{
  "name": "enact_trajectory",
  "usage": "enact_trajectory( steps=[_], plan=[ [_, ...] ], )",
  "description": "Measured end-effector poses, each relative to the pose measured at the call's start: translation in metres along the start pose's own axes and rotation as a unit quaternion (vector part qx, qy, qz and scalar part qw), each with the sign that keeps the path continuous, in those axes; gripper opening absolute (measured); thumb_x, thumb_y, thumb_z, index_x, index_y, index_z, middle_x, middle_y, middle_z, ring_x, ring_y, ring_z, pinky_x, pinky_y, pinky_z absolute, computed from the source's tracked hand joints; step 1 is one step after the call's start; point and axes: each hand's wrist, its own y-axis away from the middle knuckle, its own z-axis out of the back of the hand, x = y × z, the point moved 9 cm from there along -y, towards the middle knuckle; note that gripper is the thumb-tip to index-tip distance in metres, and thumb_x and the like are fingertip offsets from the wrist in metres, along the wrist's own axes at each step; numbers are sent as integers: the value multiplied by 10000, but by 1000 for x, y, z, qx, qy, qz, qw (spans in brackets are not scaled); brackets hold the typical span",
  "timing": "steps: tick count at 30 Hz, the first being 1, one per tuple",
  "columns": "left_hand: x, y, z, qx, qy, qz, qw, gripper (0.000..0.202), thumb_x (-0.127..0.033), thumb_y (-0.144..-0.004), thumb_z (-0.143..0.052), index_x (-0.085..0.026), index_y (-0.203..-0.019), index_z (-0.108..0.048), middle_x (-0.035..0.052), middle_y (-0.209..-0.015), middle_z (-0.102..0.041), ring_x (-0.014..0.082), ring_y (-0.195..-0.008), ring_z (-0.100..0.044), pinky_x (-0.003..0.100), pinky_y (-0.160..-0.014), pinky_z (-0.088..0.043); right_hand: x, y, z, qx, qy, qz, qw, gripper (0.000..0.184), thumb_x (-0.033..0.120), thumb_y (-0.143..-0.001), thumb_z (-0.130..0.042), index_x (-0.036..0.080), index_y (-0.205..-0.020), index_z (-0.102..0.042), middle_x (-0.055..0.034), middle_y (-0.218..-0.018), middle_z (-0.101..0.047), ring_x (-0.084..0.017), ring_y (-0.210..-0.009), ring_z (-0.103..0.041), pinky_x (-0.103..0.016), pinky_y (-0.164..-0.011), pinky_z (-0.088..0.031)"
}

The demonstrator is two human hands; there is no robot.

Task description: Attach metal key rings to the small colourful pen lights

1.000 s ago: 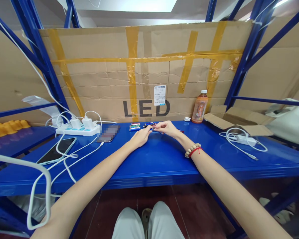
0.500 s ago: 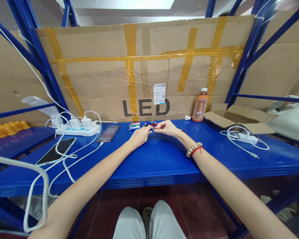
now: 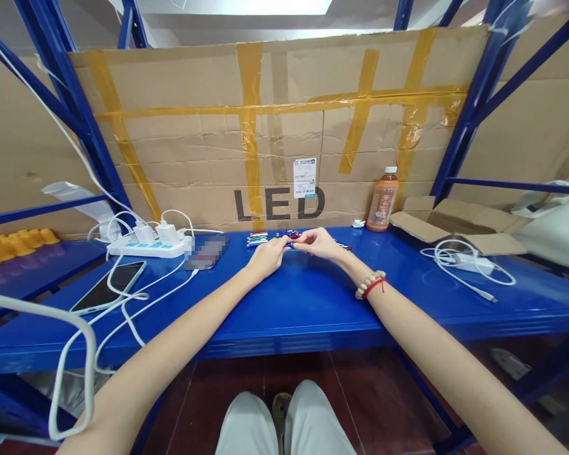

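Note:
My left hand (image 3: 268,256) and my right hand (image 3: 318,243) meet at the middle of the blue table, fingertips almost touching. Both are closed in a pinch around a slim blue pen (image 3: 289,245), mostly covered by the fingers. Just left of my left hand lies a small row of pens (image 3: 256,239) in several colours. More pens (image 3: 284,234) in blue and red lie behind my hands, partly hidden by them. The end of another pen (image 3: 345,246) shows to the right of my right wrist.
A power strip (image 3: 146,248) with chargers, two phones and loose white cables occupy the table's left side. At the back right stand an orange drink bottle (image 3: 382,201) and an open cardboard box (image 3: 455,221). A coiled white cable (image 3: 464,261) lies before the box. Tall cardboard (image 3: 194,158) closes the back.
The view has shifted very slightly. Both hands stay in the same place, pinching the pen, with only tiny finger movement.

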Motion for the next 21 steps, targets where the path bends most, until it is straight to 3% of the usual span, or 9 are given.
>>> enact_trajectory(
  steps=[16,21],
  plan=[
    [-3,-1,3,-1,8,2,1000,220,-245,-893,-312,-154,-1037,-452,64,-978,-573,164,-904,-538,276,-768,-440,-5,-1,1,1,10,-29,1000,454,521,-590,-625,71,-655,-615,-10,-499,-486,-52,-427,-384,-186,-389,-314],
    [-2,-1,4,1,28,11,1000,252,-238,-894,-315,-163,-1112,-417,59,-1104,-537,161,-994,-516,277,-822,-430,-5,-1,2,-6,1,-43,999,473,534,-556,-644,74,-656,-602,-6,-487,-479,-61,-433,-393,-190,-392,-320]
  ],
)
